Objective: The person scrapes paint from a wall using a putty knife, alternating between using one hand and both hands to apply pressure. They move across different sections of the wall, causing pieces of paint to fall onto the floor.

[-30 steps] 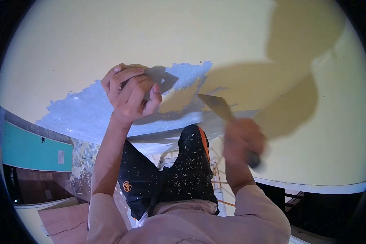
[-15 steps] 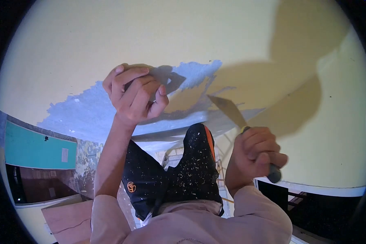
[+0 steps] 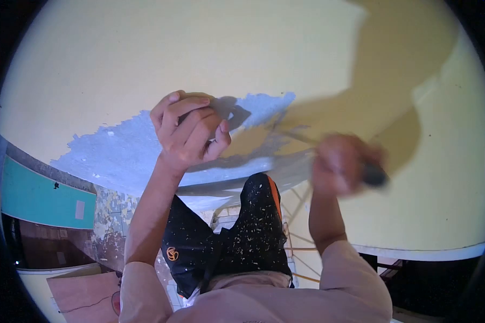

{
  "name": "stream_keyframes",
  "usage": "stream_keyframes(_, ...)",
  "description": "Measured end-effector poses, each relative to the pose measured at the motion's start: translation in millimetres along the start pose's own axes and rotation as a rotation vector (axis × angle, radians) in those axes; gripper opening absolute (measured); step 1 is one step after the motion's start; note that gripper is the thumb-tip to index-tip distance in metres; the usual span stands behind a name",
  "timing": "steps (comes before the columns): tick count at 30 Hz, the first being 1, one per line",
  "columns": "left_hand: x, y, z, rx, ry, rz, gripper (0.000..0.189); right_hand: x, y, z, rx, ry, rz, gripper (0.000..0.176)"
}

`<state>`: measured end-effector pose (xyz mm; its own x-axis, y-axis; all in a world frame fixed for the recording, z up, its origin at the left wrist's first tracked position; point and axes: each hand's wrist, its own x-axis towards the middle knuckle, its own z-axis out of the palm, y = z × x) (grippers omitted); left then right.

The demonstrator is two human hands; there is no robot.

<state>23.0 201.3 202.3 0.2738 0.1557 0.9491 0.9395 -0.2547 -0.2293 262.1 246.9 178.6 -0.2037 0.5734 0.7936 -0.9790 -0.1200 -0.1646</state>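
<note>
At far left, a green panel [image 3: 43, 194] above a dark brown gap, well apart from both hands; next, a ragged blue-grey patch [image 3: 108, 148] in the painted wall [image 3: 226, 48], narrowing towards its right end; in front of it, the left hand [image 3: 191, 132], fingers bent and gathered close together, thumb slightly apart; cannot tell of anything inside the curl, nor of contact with the wall; below centre, dark trousers [image 3: 253, 226] sprinkled with pale flakes; farther right, the right hand [image 3: 342, 164], blurred but wrapped around the handle of a scraper [image 3: 375, 175], with the dark butt jutting beyond the fist and the faint blade [image 3: 300, 138] slanting up-left near the patch's right end; cannot tell blade contact with the wall; possible trouble, by judgement: a skid into the left hand's fingers, from too flat an angle or too hard a push; a gouge, from a corner digging in; a misjudged stroke, from the broad shadow [image 3: 399, 64] on the right; as for edges, thin rods [image 3: 302, 248] beside the right forearm, a knock possible from a dropped elbow; a pale strip [image 3: 442, 252] along the wall's lower edge; most room upward and rightward, across the broad painted stretch.
</note>
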Motion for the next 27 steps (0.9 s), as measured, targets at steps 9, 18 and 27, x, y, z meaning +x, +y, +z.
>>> stream_keyframes(9, -3.5, 4.6, -3.3, -0.022, -0.034, -0.002, 0.011, 8.5, -12.2, 52.5, -1.133, 0.391, -0.391, 0.028)
stream_keyframes(18, -4.9, 2.7, -1.2, 0.009, -0.005, -0.002, 0.012, 9.6, -9.9, 45.2, -0.592, 0.095, -0.361, 0.011)
stream_keyframes(27, -7.5, 3.8, -1.4, -0.001, -0.032, 0.007, 0.01, -0.9, -6.9, 31.0, -0.652, 0.013, -0.325, 0.017)
